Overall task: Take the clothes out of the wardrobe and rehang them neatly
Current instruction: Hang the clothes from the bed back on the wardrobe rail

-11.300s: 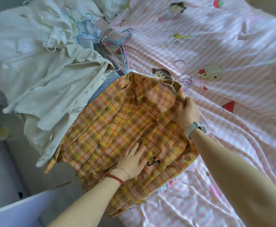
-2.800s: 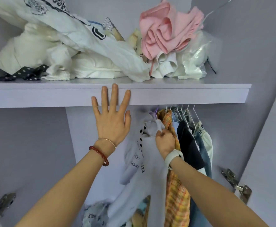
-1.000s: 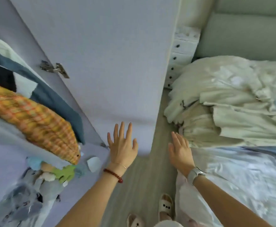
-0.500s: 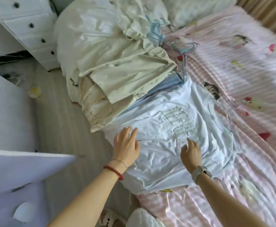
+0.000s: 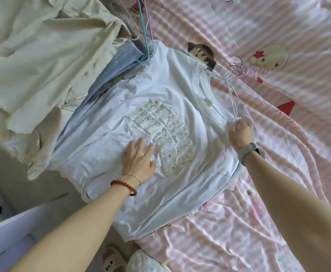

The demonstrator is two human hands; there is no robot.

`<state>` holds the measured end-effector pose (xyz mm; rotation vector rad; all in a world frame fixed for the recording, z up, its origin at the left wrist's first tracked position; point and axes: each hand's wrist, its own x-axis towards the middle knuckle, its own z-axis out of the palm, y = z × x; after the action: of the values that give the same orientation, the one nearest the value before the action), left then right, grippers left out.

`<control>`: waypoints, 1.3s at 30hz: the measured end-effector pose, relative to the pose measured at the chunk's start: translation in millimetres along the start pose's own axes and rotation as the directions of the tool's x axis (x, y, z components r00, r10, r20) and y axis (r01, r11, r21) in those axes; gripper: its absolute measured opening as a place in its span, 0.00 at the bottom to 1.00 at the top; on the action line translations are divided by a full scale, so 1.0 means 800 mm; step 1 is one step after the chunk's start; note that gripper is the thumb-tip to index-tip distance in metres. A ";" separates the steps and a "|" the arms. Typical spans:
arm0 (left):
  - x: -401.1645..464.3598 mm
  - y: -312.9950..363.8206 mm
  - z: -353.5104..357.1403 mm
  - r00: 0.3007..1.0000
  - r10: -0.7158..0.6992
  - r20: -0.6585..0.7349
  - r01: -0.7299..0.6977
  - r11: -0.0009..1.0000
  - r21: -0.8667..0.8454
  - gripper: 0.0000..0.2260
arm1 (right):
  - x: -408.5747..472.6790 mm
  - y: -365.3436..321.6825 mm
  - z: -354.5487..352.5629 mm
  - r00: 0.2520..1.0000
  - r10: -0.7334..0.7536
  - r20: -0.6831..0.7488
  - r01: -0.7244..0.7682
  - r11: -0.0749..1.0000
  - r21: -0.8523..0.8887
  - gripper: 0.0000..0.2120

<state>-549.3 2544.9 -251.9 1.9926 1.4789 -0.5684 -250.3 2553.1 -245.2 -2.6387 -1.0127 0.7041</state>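
A white T-shirt (image 5: pixel 180 91) with raised white lettering on its chest lies flat on the pink striped bed (image 5: pixel 278 46), its collar toward the far right. A white wire hanger (image 5: pixel 230 85) sticks out of the collar. My left hand (image 5: pixel 139 161) lies flat on the shirt's front with straight fingers. My right hand (image 5: pixel 240 132) pinches the shirt's shoulder together with the hanger's end at the right side of the collar.
A heap of cream and white clothes (image 5: pixel 39 55) fills the bed's left end, with a pale blue garment (image 5: pixel 111 75) under the shirt. Teal and pink hangers (image 5: pixel 144 32) lie at the top. The wardrobe's lilac door edge (image 5: pixel 13 232) is at lower left, slippers (image 5: pixel 111 260) on the floor below.
I turned from the wardrobe to the bed. Since half a second ago my right hand has moved from the shirt's front up to its shoulder and closed on it; my left hand slid toward the lettering.
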 end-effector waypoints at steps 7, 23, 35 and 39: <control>0.012 -0.004 0.001 0.988 -0.039 0.151 0.038 0.999 0.006 0.27 | 0.022 -0.011 0.007 0.989 0.045 0.142 -0.069 0.983 0.170 0.09; -0.009 0.062 -0.154 0.884 0.096 -0.457 -0.219 0.949 -0.226 0.26 | -0.101 -0.008 -0.077 0.957 -0.055 -0.285 0.164 0.912 0.377 0.15; -0.040 0.111 -0.269 0.824 0.408 -0.394 -0.385 0.912 0.140 0.14 | -0.171 0.004 -0.172 0.830 -0.299 -0.471 0.437 0.873 0.215 0.19; -0.093 0.072 -0.271 0.860 0.344 -0.377 -0.314 0.939 0.141 0.14 | -0.174 -0.009 -0.174 0.838 -0.331 -0.434 0.432 0.888 0.158 0.13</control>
<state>-517.5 2626.5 -32.5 2.4599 1.2969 -0.0698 -273.6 2458.7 -73.8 -2.1346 -1.1859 0.1747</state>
